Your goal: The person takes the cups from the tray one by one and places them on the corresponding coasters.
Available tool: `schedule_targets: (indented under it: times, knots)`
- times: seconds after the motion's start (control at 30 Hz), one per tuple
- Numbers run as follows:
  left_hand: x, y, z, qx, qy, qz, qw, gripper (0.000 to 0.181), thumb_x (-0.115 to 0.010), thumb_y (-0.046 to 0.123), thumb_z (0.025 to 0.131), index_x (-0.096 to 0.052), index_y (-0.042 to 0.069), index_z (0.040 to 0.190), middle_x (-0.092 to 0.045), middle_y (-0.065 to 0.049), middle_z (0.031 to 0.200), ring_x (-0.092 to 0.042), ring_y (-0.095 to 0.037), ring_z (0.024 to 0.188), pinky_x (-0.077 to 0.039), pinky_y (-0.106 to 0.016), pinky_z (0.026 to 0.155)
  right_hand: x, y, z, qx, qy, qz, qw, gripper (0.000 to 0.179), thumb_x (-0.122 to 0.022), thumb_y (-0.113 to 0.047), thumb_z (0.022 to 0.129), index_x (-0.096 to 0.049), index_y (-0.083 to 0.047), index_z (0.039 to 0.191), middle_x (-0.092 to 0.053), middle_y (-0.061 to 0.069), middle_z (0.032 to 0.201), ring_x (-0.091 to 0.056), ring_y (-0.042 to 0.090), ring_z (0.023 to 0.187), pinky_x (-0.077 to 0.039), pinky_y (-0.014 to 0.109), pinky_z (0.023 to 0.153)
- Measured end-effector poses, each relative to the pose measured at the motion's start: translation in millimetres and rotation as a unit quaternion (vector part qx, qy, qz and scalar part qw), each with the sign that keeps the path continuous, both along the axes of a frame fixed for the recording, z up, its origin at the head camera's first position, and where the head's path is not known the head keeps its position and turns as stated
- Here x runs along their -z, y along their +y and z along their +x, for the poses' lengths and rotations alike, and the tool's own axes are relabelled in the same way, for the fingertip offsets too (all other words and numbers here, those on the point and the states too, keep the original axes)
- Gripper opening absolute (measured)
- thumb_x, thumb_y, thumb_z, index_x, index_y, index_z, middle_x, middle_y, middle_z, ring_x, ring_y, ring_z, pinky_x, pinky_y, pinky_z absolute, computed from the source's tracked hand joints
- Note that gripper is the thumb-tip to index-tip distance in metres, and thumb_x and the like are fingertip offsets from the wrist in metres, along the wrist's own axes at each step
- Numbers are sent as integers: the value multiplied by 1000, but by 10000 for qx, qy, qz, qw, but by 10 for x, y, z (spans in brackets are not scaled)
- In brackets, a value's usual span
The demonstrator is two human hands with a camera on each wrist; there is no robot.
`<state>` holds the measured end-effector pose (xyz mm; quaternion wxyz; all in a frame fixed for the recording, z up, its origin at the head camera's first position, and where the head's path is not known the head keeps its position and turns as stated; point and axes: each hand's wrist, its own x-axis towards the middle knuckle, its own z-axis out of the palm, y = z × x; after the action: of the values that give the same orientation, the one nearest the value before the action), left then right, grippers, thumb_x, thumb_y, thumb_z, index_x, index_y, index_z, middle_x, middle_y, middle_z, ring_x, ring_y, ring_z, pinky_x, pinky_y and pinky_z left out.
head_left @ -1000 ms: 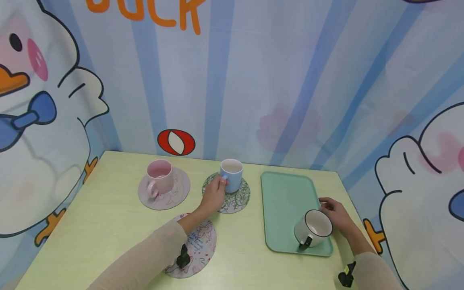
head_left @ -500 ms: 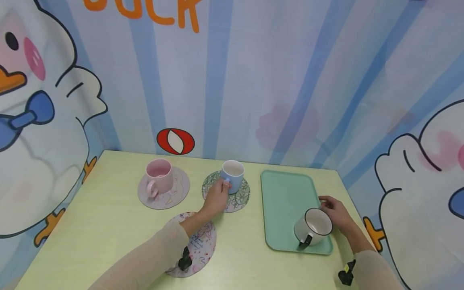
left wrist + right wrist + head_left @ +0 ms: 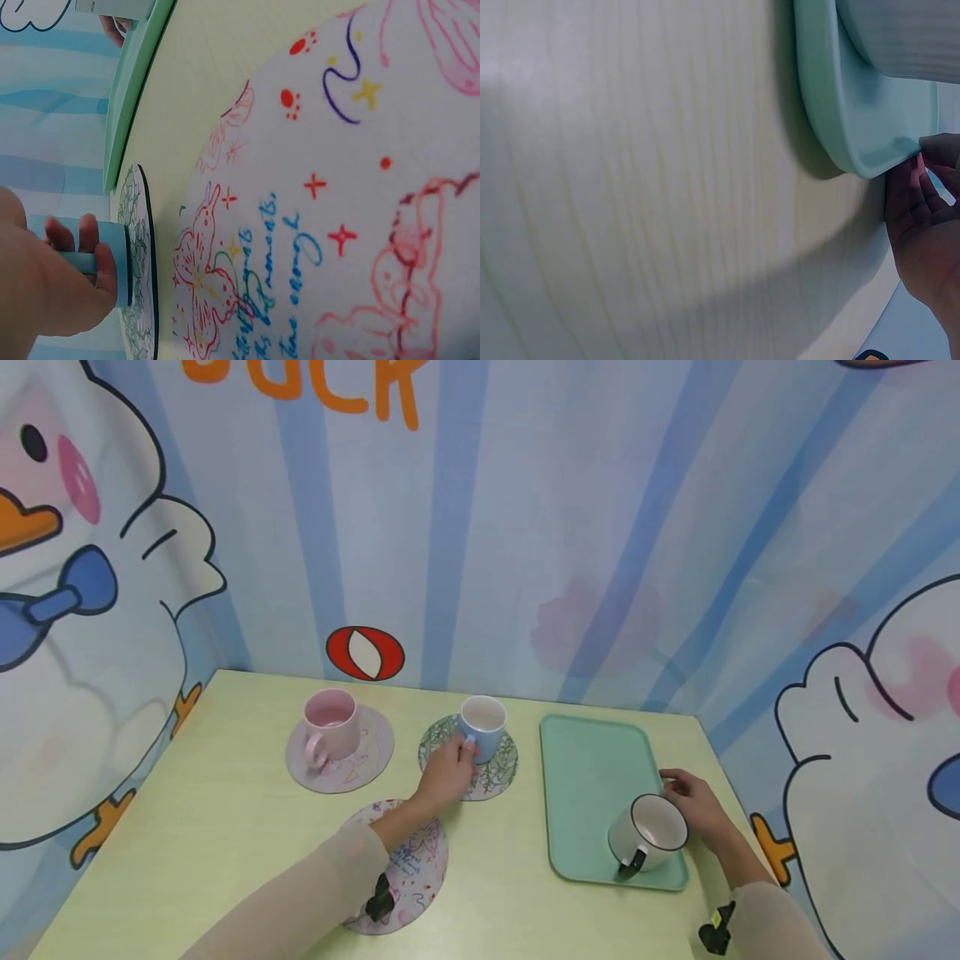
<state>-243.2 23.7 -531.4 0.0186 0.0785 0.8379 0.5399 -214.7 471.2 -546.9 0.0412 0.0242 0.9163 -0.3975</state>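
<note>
My left hand (image 3: 446, 771) grips the handle of a light blue mug (image 3: 483, 739) with a white inside. The mug stands on a round placemat with a green leaf pattern (image 3: 491, 781); in the left wrist view the fingers (image 3: 88, 232) curl through the mug's handle. My right hand (image 3: 693, 806) is at the right edge of a mint green tray (image 3: 592, 768). Seen from the right wrist, the thumb lies over the tray's rim (image 3: 840, 135) and the fingers are below it. On the tray's near right part is a white mug with a black rim and black handle (image 3: 637, 839).
At the back left a pink mug (image 3: 341, 739) stands on a round pale pink placemat (image 3: 375, 752). A third round placemat with coloured drawings (image 3: 420, 868) lies under my left forearm. Behind the pale yellow table (image 3: 225, 835) hangs a striped blue curtain (image 3: 510, 543).
My left hand and the blue mug have shifted slightly right and toward me on the leaf-patterned placemat. The right hand, the tray and the white mug look unchanged.
</note>
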Motion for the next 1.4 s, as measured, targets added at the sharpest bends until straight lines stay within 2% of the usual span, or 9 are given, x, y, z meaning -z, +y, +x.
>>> schedule_targets:
  times: [0.2, 0.5, 0.7, 0.83, 1.07, 1.27, 1.4]
  knots:
    - [7, 37, 42, 189, -76, 92, 9998, 29, -44, 20, 115, -66, 2, 108, -70, -6, 83, -62, -16, 72, -52, -33, 69, -24, -14, 19, -18, -6, -41, 10000, 43, -52, -8, 109, -48, 12, 147, -62, 18, 110, -58, 21, 94, -49, 38, 79]
    - [9, -9, 74, 227, -225, 199, 9993, 29, -44, 21, 115, -66, 3, 110, -71, -7, 86, -62, -17, 76, -51, -34, 73, -8, -17, 12, 18, 27, 17, 10000, 42, -52, -5, 108, -49, 12, 146, -63, 19, 110, -58, 21, 94, -49, 37, 80]
    - [26, -44, 70, 277, -164, 187, 9993, 29, -45, 22, 115, -67, 3, 110, -71, -4, 85, -62, -16, 76, -51, -35, 74, 14, -9, 6, 2, 47, 27, 10000, 41, -52, -6, 109, -49, 12, 146, -63, 19, 111, -59, 22, 95, -50, 38, 81]
    - [46, -83, 57, 441, -73, 210, 9988, 29, -46, 22, 115, -67, 2, 112, -73, -5, 89, -61, -17, 76, -50, -35, 73, 15, 1, -6, -27, 36, 47, 10000, 43, -51, -8, 110, -48, 12, 147, -63, 19, 113, -59, 22, 96, -50, 39, 81]
    - [37, -176, 30, 655, 225, -197, 9974, 29, -53, 25, 113, -72, 3, 109, -77, -7, 99, -60, -16, 79, -47, -34, 74, 17, 1, -6, -3, 46, 69, 10000, 42, -52, -8, 110, -49, 12, 147, -63, 19, 113, -58, 22, 96, -50, 38, 81]
    - [3, -228, -11, 923, 156, -310, 9951, 27, -55, 26, 112, -73, 6, 108, -75, -9, 104, -61, -17, 82, -50, -34, 71, 13, -2, 4, 31, 43, 58, 10000, 42, -52, -8, 110, -49, 11, 147, -62, 20, 114, -58, 22, 97, -50, 38, 81]
    - [6, -268, -18, 958, 230, -408, 9943, 25, -58, 28, 111, -73, 8, 111, -74, -6, 107, -67, -18, 95, -56, -37, 79, 4, -9, 17, 46, 47, 29, 10000, 41, -52, -6, 109, -50, 11, 146, -62, 20, 114, -59, 23, 97, -50, 38, 81]
